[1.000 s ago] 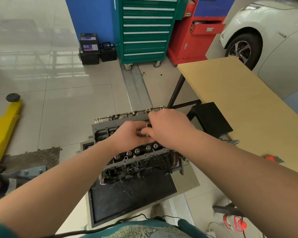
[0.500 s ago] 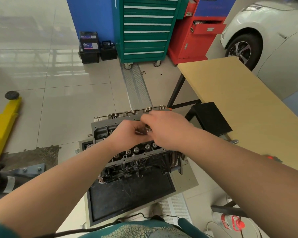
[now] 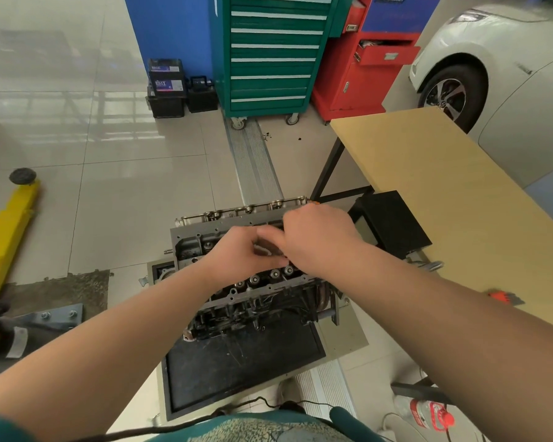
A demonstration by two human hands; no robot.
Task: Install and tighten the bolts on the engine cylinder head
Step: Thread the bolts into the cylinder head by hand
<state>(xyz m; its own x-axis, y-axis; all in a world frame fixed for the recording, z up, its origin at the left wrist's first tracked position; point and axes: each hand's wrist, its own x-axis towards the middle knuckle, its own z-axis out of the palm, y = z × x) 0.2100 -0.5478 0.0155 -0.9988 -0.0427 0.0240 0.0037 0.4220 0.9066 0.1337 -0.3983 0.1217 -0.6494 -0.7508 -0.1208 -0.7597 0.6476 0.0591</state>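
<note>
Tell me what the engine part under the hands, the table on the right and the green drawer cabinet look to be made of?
Cylinder head: cast metal by the look, dull grey with shiny round fittings. Table: matte tan board, wood or laminate, on black legs, probably metal. Green drawer cabinet: likely painted sheet metal, glossy, with pale drawer strips.

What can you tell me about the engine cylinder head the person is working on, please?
The cylinder head is a grey, metal-looking block, grimy and dark on its near side. It stands on a dark tray on the floor, turned at an angle. A row of round metal caps runs along its near edge. The left hand and right hand meet over its top middle, hiding what they hold.
</note>
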